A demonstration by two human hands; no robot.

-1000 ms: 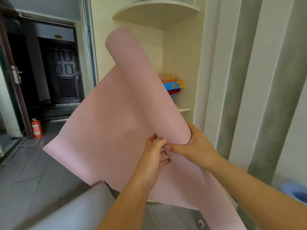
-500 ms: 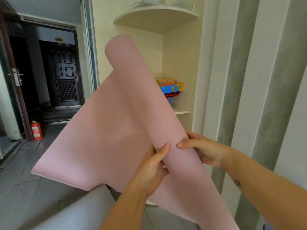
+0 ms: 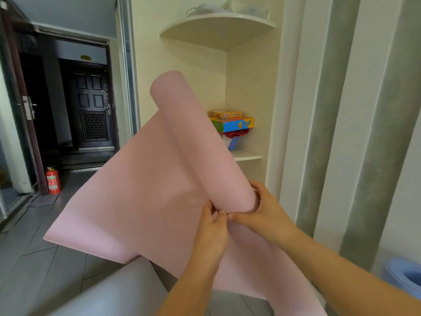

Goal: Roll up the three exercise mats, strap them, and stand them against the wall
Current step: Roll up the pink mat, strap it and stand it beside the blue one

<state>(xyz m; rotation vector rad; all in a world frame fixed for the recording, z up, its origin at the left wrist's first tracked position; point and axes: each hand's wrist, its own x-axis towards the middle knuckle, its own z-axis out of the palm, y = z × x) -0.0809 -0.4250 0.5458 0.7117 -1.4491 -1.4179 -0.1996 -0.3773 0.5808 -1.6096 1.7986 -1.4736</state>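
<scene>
A pink exercise mat [image 3: 141, 190] is held up in the air in front of me, partly rolled. Its rolled part runs as a tube from the upper middle down to my hands, and the loose sheet spreads out to the left and hangs down below. My right hand [image 3: 268, 213] grips the near end of the tube from the right. My left hand [image 3: 213, 226] pinches the mat just left of it, at the seam where the roll meets the loose sheet. The two thumbs almost touch. A blue rolled mat [image 3: 407, 277] shows at the lower right edge.
Corner shelves [image 3: 218, 26] stand behind the mat, with coloured boxes [image 3: 234, 123] on the lower one. Striped wall panels [image 3: 341, 110] fill the right. A dark door [image 3: 91, 106] and a red fire extinguisher [image 3: 52, 180] lie at the left. Grey tiled floor [image 3: 34, 258] is below.
The hands have closed in together on the near end of the roll, the right hand wrapping it again. The tube has sunk lower and the loose sheet has shifted slightly.
</scene>
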